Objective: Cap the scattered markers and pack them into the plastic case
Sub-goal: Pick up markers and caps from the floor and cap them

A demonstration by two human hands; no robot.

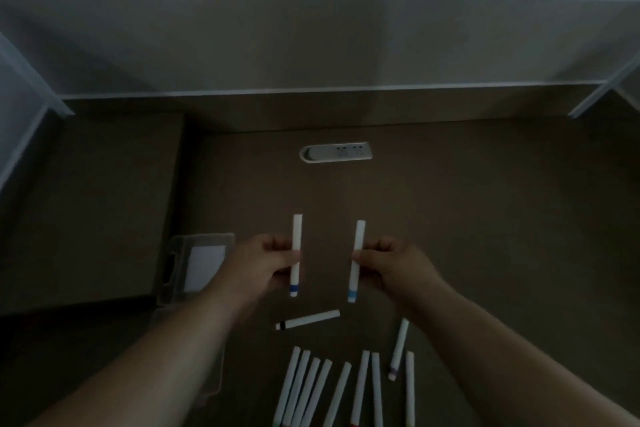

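Case (194, 267) left of markers (332, 388), socket strip (336, 151) behind them

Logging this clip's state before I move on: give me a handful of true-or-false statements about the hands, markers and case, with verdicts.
1. Each hand holds one marker. True: the left hand grips the dark-blue-banded marker, the right hand the light-blue-banded marker.
2. The held markers touch each other. False: they stand apart, roughly upright.
3. The plastic case lies beside the left hand. True.
4. The black-banded marker is inside the case. False: it lies on the desk, below the hands.
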